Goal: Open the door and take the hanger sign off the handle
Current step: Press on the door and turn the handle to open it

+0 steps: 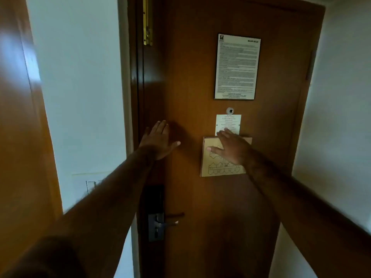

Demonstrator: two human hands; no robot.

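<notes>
A brown wooden door fills the view and looks closed in its frame. Low on its left edge sits a metal lever handle on a dark lock plate. No hanger sign shows on the handle. My left hand lies flat with fingers spread near the door's left edge, above the lock. My right hand is spread flat over a tan floor-plan card fixed to the door's middle. Neither hand holds anything.
A framed printed notice hangs high on the door, with a peephole and a small white card below it. A brass latch sits at the frame top. White walls flank both sides; a wooden panel stands left.
</notes>
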